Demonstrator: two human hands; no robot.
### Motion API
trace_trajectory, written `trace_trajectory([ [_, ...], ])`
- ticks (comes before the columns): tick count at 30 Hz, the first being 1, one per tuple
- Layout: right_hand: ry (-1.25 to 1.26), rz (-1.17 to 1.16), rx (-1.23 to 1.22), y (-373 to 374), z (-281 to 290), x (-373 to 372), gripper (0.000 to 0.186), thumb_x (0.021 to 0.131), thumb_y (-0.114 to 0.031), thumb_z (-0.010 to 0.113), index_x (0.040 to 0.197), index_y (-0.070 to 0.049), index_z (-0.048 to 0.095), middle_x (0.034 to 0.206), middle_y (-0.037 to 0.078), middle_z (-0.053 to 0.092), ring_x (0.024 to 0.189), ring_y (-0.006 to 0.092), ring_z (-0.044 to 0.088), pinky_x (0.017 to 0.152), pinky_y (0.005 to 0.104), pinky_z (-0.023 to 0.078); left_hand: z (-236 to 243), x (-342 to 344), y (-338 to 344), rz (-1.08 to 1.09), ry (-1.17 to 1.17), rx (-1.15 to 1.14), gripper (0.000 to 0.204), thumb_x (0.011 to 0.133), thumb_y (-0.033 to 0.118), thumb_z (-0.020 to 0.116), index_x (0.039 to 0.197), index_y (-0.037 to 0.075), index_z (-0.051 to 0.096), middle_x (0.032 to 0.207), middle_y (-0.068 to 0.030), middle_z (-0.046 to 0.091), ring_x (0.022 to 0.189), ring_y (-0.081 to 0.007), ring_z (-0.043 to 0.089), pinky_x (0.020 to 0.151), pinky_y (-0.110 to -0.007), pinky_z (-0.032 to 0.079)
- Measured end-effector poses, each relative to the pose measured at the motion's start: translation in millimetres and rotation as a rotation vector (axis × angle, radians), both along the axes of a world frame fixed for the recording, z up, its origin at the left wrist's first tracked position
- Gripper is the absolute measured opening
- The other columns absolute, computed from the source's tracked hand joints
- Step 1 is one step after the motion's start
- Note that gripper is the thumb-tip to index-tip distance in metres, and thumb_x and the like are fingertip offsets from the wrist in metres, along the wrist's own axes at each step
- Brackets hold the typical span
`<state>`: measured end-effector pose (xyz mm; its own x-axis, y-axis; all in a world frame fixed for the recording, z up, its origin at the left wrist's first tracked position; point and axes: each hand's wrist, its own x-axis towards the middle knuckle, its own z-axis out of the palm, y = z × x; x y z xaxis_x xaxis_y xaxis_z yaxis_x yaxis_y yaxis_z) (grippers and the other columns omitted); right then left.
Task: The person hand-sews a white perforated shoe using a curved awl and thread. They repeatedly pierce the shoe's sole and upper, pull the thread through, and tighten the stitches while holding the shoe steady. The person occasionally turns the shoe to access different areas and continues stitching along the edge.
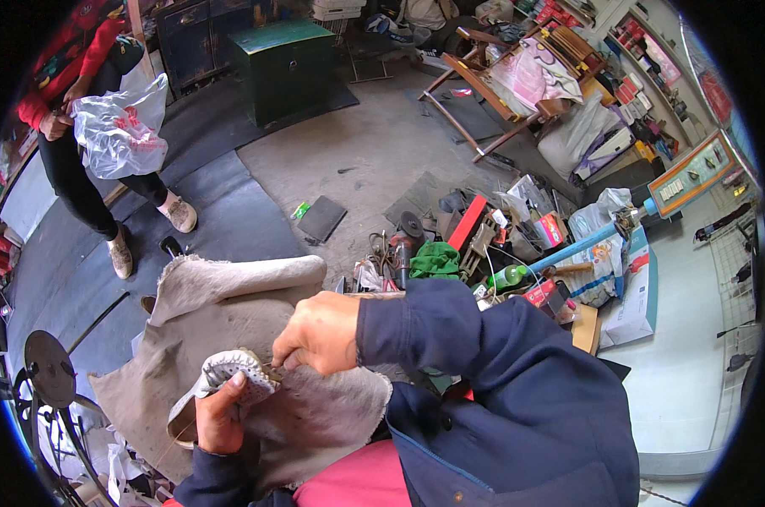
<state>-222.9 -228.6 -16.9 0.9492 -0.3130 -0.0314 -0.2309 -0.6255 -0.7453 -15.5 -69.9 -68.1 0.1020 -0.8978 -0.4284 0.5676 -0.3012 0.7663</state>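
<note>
A white shoe with small holes across its upper (pixel 230 365) is in my left hand (pixel 220 418), thumb pressed on top and fingers wrapped beneath. My right hand (pixel 316 334) is closed in a pinch at the shoe's right edge. Something thin shows at its fingertips, too small to make out. A fine thread-like line hangs by the shoe's opening, left of my left hand. Both hands are over a thick grey-beige cloth (pixel 315 422) spread across my lap, its far edge rolled.
A person in red sleeves (pixel 34 110) holds a white plastic bag (pixel 122 127) at the far left. Tools, a green bottle (pixel 507 276) and boxes crowd the right. A green chest (pixel 283 68) and a wooden folding chair (pixel 484 80) stand behind. A round metal plate (pixel 49 368) is near left.
</note>
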Motion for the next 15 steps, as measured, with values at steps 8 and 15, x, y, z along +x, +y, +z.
trace_trajectory([
  [8, 0.000, -0.098, 0.134, 7.1, -9.5, -11.1, 0.019, 0.087, -0.021, 0.070, 0.104, -0.017, 0.078, 0.093, 0.015, 0.074, 0.086, 0.0359, 0.071, 0.075, 0.0438, 0.056, 7.7, 2.1, 4.8, -0.026, 0.102, -0.007, 0.037, 0.089, 0.013, 0.068, 0.124, -0.001, 0.064, 0.113, -0.0114, 0.073, 0.103, -0.0242, 0.070, 0.095, -0.039, 0.055],
  [15, -0.064, -0.088, 0.165, 8.3, -13.2, -13.5, 0.034, 0.082, 0.009, 0.065, 0.111, -0.004, 0.076, 0.094, 0.017, 0.075, 0.081, 0.0269, 0.073, 0.074, 0.0336, 0.056, -3.8, 12.0, 4.3, -0.099, 0.162, -0.114, 0.035, 0.094, 0.013, 0.068, 0.127, -0.001, 0.063, 0.118, -0.0096, 0.072, 0.109, -0.0188, 0.067, 0.100, -0.035, 0.050],
])
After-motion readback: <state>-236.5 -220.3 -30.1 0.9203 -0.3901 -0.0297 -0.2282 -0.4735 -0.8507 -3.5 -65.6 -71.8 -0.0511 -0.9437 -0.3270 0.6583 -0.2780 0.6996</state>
